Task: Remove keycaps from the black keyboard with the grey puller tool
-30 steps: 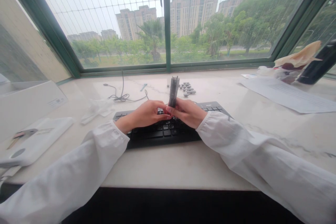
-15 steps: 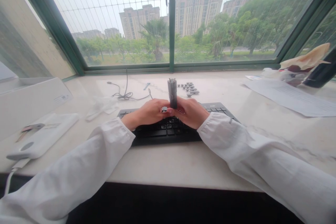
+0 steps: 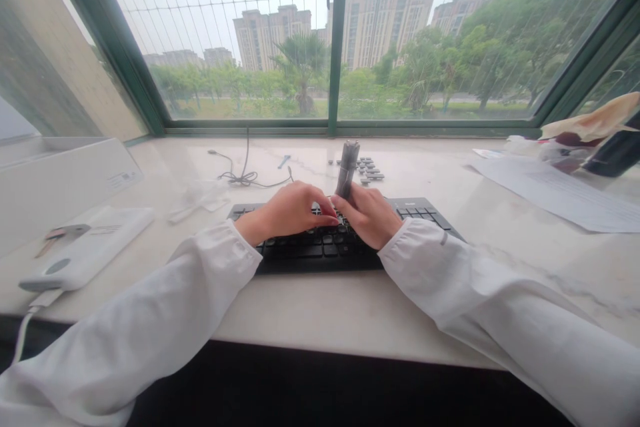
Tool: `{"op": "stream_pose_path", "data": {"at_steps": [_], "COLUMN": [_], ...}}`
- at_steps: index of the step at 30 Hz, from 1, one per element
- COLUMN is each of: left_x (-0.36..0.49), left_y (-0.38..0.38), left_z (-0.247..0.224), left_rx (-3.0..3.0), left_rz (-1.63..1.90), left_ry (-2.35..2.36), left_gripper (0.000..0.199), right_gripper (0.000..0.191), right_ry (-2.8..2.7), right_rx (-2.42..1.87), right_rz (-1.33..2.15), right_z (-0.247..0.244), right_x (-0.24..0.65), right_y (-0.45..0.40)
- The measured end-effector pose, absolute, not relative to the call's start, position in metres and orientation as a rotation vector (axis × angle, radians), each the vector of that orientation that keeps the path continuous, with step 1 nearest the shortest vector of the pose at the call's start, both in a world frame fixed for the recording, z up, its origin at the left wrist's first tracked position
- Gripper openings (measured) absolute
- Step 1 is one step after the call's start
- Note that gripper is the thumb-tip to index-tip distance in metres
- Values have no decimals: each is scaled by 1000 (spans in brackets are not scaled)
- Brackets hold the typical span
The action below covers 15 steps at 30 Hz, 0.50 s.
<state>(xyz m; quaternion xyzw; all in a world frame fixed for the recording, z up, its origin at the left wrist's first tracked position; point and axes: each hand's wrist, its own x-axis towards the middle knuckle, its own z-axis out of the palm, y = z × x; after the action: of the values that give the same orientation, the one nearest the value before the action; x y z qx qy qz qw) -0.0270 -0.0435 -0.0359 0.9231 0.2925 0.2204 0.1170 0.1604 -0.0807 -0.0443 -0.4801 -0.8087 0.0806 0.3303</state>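
Note:
A black keyboard (image 3: pixel 300 253) lies on the pale counter, with several of its keycaps off near the middle. My right hand (image 3: pixel 371 213) is wrapped round a dark grey multi-tool (image 3: pixel 347 168), which stands up above the keys and leans slightly right. Just left of it, my left hand (image 3: pixel 295 210) is over the keyboard, thumb and index fingertips brought together at the exposed keys; whatever lies between them is too small to make out. Behind the multi-tool, several loose keycaps (image 3: pixel 371 172) are scattered on the counter.
A thin black cable (image 3: pixel 243 178) and a small blue item (image 3: pixel 284 161) lie behind the keyboard. Crumpled clear plastic (image 3: pixel 200 200), a white box (image 3: pixel 65 180) and a white device (image 3: pixel 100 240) with keys (image 3: pixel 63 233) are left. Papers (image 3: pixel 560 190) lie right.
The multi-tool has tilted to the right and moved off from my left hand. The small grey piece at my left fingertips no longer shows. The whole view has shifted slightly.

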Motion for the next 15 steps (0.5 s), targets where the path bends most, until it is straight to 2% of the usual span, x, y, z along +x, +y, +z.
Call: {"op": "stream_pose_path", "data": {"at_steps": [10,15], "left_x": [-23,-26], "left_y": [-49,-45], "left_z": [-34,-37], "left_rx": [2800,2729], "left_rz": [630,650], "left_ry": [1003,909], "left_gripper": [18,19], "right_gripper": [26,30], "right_ry": [-2077,-2060], "right_rx": [-1351,-1319], "right_rz": [83,194], "right_z": [-45,-43], "right_x": [154,161], "right_y": [-80,-75]}}
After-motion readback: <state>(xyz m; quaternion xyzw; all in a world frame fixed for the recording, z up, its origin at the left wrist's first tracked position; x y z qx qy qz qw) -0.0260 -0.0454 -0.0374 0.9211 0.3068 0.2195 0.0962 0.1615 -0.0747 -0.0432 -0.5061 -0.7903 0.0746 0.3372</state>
